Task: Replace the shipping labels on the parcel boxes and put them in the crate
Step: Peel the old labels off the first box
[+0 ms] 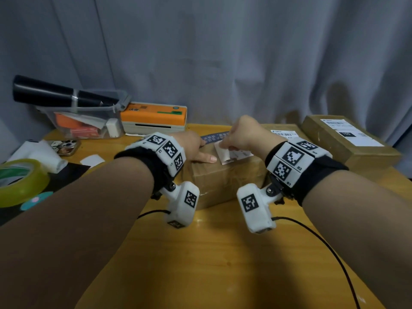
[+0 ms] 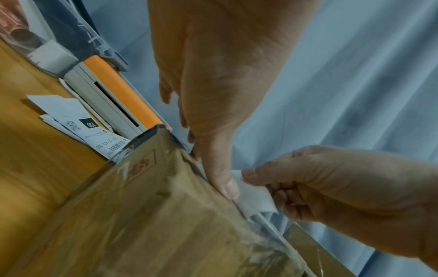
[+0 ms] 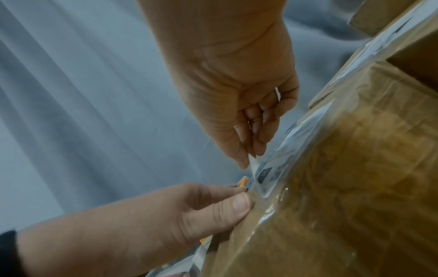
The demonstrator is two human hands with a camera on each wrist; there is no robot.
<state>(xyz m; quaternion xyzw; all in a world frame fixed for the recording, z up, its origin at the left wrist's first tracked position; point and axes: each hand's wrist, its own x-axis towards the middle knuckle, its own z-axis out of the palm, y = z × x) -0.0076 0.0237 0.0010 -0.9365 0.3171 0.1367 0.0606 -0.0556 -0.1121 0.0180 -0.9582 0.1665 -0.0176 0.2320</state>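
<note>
The right hand (image 1: 243,134) pinches a lifted corner of the shipping label (image 1: 231,155); the left hand (image 1: 191,148), fingers straight, presses the parcel box (image 1: 223,175) beside it. Peeling appears just begun; two labelled boxes (image 1: 347,139) beyond the right hand remain unprocessed, and no crate is identifiable.

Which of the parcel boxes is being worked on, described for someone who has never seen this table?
On the round yellow wooden table, three brown cardboard parcel boxes sit in a row running right. It is the nearest, leftmost tape-wrapped box, in front of the orange-and-white label printer. Only its white shipping label is half peeled, pinched by the right hand, while the left hand presses its top.
</note>
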